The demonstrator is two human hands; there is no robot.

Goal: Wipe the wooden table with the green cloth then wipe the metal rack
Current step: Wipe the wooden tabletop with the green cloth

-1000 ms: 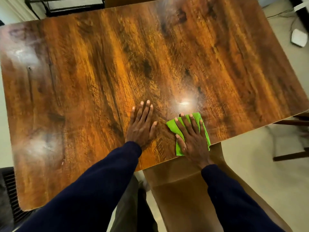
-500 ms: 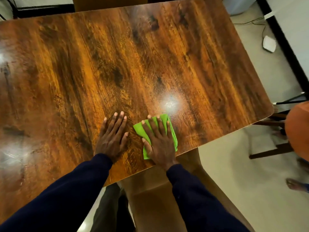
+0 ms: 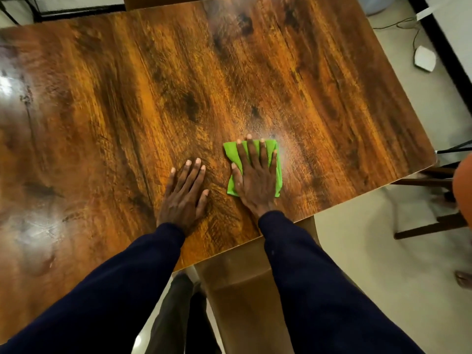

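Head view: glossy dark-brown wooden table [image 3: 158,103] fills most of the frame. Right hand [image 3: 255,180] lies flat, fingers straight and slightly spread, pressing the folded bright-green cloth [image 3: 277,172] onto the tabletop near the right part of the near edge. Left hand [image 3: 185,195] is palm-down, fingers straight, on bare wood just left of the cloth, not touching it. Both arms in dark navy sleeves [image 3: 314,284]. Brown chair back [image 3: 242,297] below the table edge. Small white device [image 3: 424,58] with cable on the floor, upper right.
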